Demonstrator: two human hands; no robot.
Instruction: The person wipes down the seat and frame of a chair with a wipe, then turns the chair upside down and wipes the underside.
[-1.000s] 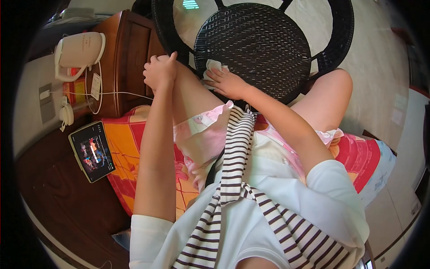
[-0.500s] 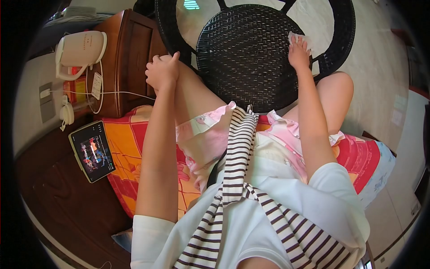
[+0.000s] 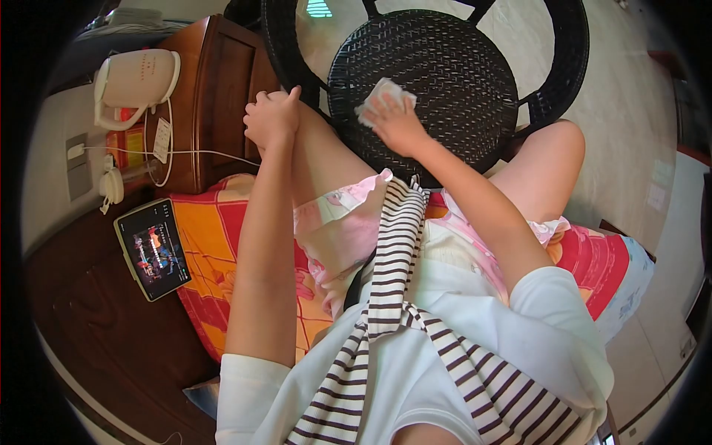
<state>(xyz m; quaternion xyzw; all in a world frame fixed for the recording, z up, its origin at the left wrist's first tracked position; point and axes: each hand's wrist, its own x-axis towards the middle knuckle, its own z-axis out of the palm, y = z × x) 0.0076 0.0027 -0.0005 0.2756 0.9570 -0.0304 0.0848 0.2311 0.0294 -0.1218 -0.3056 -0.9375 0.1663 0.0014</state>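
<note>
My right hand (image 3: 400,127) presses a folded white wipe (image 3: 386,99) onto the round black woven seat (image 3: 437,81) in front of me, toward the seat's left side. The fingers lie over the wipe, and part of it shows past the fingertips. On my left knee rests my left hand (image 3: 272,119), empty, its thumb stretched out and its fingers bent over the knee.
A wooden cabinet (image 3: 211,111) stands at the left, beside a cream electric kettle (image 3: 139,78) with a white cord. Below it leans a tablet (image 3: 153,252) with a lit screen. A red and orange patterned cover (image 3: 204,230) lies under me. A curved black frame (image 3: 567,55) rings the seat.
My right hand has swept the wipe from the right edge of the seat across to its left side. My left hand has stayed on the knee.
</note>
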